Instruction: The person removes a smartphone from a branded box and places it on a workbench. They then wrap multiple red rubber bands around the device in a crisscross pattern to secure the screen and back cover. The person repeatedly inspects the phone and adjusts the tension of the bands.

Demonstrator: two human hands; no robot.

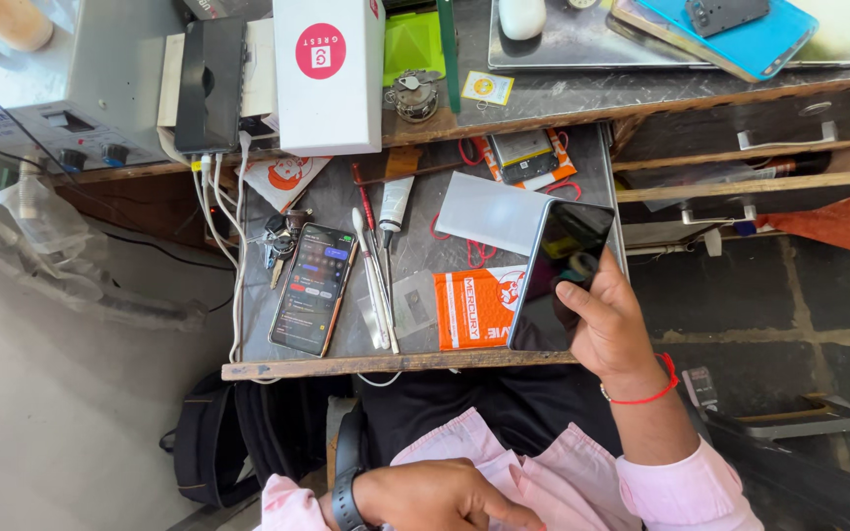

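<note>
Dark-screened phone (pixel 561 280), right of centre in the frame, tilted up off the pull-out work shelf (pixel 346 366); I hold it in my right hand (pixel 610 329). Thumb laid across the glass near the lower right edge, the other fingers hidden behind the back, so the hand is clamped on the phone edge to edge. Glass face is blank and mirror-like, throwing back reflections.

Handling, as I judge it: thin, stiff slab, light enough for one hand, slick on the glass and likely slick on the back. Fragile at the screen and corners. Best held by the long side edges, not by the face; a pinch at one corner would let it swing.

Right forearm comes in from the lower right of the frame, wrist bent inward, red thread band (pixel 646 393) at the wrist, pink sleeve below it.

Left hand (pixel 435 497) at the bottom centre, resting low on my lap, fingers curled loosely together, holding nothing that I can see; dark watch (pixel 344 497) on that wrist.

On the shelf, left of the held phone: an orange packet (pixel 474 307) touching its lower edge, a grey flat sheet (pixel 489 208) behind it, a second phone (pixel 313 287) with its screen lit, and thin tools (pixel 374 280) between the two phones. White box (pixel 329 74) upper centre.
</note>
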